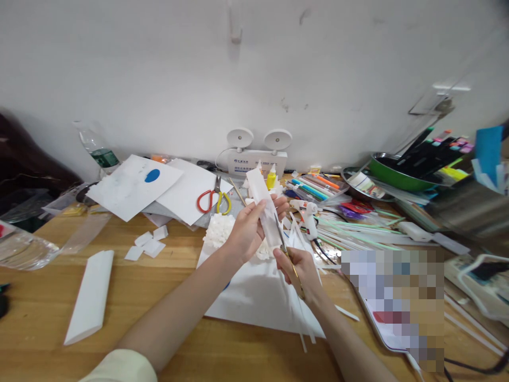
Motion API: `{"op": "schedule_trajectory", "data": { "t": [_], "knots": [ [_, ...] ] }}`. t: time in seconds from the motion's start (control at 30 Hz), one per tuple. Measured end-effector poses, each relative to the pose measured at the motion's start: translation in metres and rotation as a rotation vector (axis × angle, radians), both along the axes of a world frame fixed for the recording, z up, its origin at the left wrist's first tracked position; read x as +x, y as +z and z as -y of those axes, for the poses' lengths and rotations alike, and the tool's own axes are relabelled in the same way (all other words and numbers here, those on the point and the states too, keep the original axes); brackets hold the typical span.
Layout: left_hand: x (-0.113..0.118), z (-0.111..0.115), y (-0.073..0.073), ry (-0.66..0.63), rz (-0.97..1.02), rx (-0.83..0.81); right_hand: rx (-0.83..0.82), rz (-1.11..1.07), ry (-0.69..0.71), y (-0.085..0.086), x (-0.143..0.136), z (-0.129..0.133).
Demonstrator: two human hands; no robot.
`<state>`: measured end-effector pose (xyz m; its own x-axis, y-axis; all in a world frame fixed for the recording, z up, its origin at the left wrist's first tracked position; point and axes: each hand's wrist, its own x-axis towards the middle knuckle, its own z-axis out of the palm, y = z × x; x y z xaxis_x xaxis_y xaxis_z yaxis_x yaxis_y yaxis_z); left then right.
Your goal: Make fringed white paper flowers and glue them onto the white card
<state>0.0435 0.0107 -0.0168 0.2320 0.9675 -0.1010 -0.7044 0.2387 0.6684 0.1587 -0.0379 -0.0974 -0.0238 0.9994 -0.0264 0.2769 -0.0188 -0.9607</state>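
My left hand (248, 228) grips a long folded strip of white paper (260, 185), held up above the table. Around a pair of scissors (293, 265) with gold-coloured handles, the fingers of my right hand (300, 270) are closed. The dark blades lie along the right edge of the strip. Thin paper strips (303, 323) hang below my right hand. Under both hands lies a white sheet (254, 297), with a crumpled white paper mass (219, 229) at its far left corner.
Red-and-yellow-handled pliers (214, 197) lie beyond my left hand. A white glue gun (308, 217) stands to the right, near many thin sticks (358, 233). Small paper squares (153, 246) and a folded paper piece (89, 297) are at left. A pixelated device (393, 318) sits at right.
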Motion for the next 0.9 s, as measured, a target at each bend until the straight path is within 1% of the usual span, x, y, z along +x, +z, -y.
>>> {"op": "schedule_trajectory", "data": {
  "t": [0.3, 0.5, 0.67, 0.73, 0.9],
  "knots": [
    [-0.0008, -0.0006, 0.0, -0.005, -0.012, 0.011, 0.0, 0.073, -0.033, 0.0024, -0.0007, 0.0005],
    [-0.0011, -0.0004, 0.0022, 0.01, -0.034, -0.031, 0.004, 0.109, -0.047, 0.0048, -0.0017, -0.0008],
    [-0.0016, -0.0007, 0.001, 0.003, -0.036, -0.024, 0.015, 0.119, -0.049, 0.0052, -0.0019, -0.001],
    [-0.0015, -0.0009, 0.0, 0.002, -0.028, -0.019, 0.021, 0.104, -0.034, 0.0038, -0.0017, -0.0003],
    [-0.0002, 0.0004, -0.0024, -0.031, -0.006, -0.003, 0.029, -0.018, 0.041, -0.0018, -0.0008, 0.0003]
  ]
}}
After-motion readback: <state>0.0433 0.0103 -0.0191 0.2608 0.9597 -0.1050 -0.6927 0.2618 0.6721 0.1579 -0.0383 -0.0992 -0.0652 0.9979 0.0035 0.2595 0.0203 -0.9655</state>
